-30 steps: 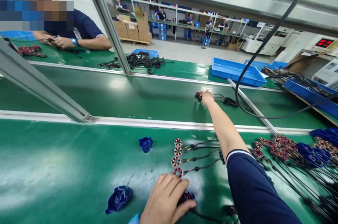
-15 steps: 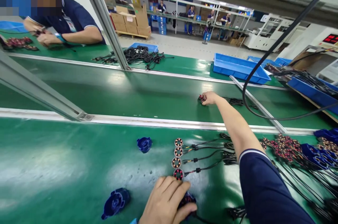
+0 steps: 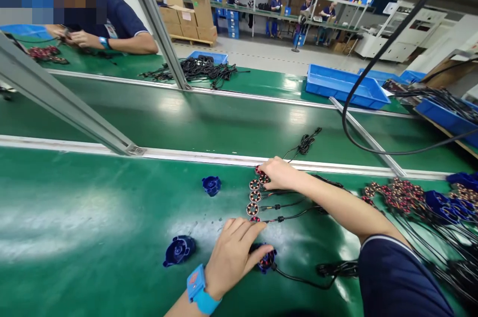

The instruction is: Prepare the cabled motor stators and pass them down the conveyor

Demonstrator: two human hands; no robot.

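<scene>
Wound rings, two visible: at the far end of the ring row, above the green surface, pinched in your right grip. Likely light, stiff; windings probably fragile (hold by the rims). Your left grip: spread, thumb over the blue housing.

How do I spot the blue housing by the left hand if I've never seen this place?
On the near green bench, find the left hand, on the arm with the bright blue wristband. The blue housing shows partly from under its thumb. Unlike the two housings further left, it holds a coil ring and trails a black cable.
</scene>
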